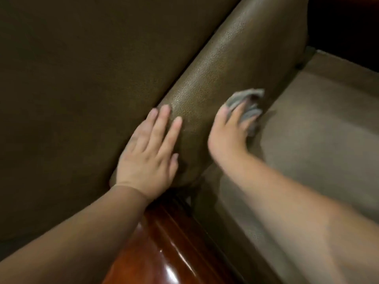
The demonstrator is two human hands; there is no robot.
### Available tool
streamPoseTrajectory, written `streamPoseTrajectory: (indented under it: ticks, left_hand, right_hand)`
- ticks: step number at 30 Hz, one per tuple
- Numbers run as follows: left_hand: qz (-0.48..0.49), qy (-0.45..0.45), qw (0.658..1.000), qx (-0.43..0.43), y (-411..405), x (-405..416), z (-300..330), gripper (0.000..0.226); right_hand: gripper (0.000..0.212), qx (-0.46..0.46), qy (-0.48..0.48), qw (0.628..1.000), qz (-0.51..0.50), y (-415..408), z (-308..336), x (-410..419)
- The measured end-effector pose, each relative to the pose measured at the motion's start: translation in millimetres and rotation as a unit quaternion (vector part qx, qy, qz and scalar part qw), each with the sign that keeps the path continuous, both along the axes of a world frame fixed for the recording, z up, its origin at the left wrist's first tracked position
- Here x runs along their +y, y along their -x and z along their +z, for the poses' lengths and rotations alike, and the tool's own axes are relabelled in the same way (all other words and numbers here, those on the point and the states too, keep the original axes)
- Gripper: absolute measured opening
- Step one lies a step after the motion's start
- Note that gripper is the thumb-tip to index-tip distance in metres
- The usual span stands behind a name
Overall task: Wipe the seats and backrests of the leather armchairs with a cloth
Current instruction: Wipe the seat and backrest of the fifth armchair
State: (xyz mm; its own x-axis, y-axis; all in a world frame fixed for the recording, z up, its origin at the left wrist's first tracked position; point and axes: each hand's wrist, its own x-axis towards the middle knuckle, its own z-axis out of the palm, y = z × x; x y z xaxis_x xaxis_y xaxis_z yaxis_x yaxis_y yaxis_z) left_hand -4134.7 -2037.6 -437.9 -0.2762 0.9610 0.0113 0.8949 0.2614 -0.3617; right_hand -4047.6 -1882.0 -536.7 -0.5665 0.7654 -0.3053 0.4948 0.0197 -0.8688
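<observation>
A brown leather armchair fills the view, its padded armrest (pixel 229 64) running diagonally from lower centre to upper right. My left hand (pixel 149 152) lies flat with straight fingers on the near end of the armrest. My right hand (pixel 229 130) presses a crumpled grey cloth (pixel 246 101) against the armrest's right side, with the fingers spread over the cloth. That hand is blurred by motion. The wide, dark leather seat (pixel 71 89) lies left of the armrest.
A glossy reddish wooden frame (pixel 164 242) runs along the bottom centre below the armrest. To the right lies a lighter tan surface (pixel 320 128), its nature unclear. The top right corner is dark.
</observation>
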Motion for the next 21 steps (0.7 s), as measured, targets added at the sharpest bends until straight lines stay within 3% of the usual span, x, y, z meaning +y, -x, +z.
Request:
streamPoseTrajectory:
  ticks: [2, 4, 6, 9, 12, 14, 16, 18, 21]
  left_hand:
    - [-0.015, 0.001, 1.0, 0.004, 12, -42, 2, 0.077]
    - [-0.026, -0.012, 1.0, 0.007, 16, -52, -2, 0.076]
    - [-0.018, -0.035, 0.999, 0.012, 13, -51, -11, 0.08]
    - [-0.018, -0.042, 0.999, 0.009, 14, -52, -15, 0.089]
    - [-0.018, -0.044, 0.999, 0.011, 15, -53, -12, 0.092]
    - [-0.02, -0.048, 0.999, 0.013, 13, -52, -13, 0.091]
    - [-0.025, -0.051, 0.998, 0.007, 14, -51, -13, 0.091]
    - [-0.027, -0.057, 0.998, 0.003, 16, -52, -10, 0.091]
    - [-0.024, -0.06, 0.998, -0.003, 15, -51, -11, 0.093]
  right_hand:
    - [0.072, -0.045, -0.029, 0.995, -0.089, 19, 5, 47]
    - [0.068, -0.107, -0.049, 0.99, -0.074, 31, 14, 41]
    - [0.084, -0.081, -0.095, 0.991, 0.052, 15, 11, -41]
    - [0.064, 0.028, -0.07, 0.976, 0.204, -32, 10, -128]
    - [0.07, 0.013, -0.108, 0.99, 0.094, -12, 16, -83]
    - [0.063, 0.017, -0.136, 0.99, -0.01, 19, 32, -39]
    - [0.058, 0.03, -0.173, 0.983, -0.043, 34, 41, -20]
    - [0.059, 0.049, -0.222, 0.974, 0.008, 26, 40, -44]
    - [0.065, 0.064, -0.269, 0.941, 0.198, -10, 15, -94]
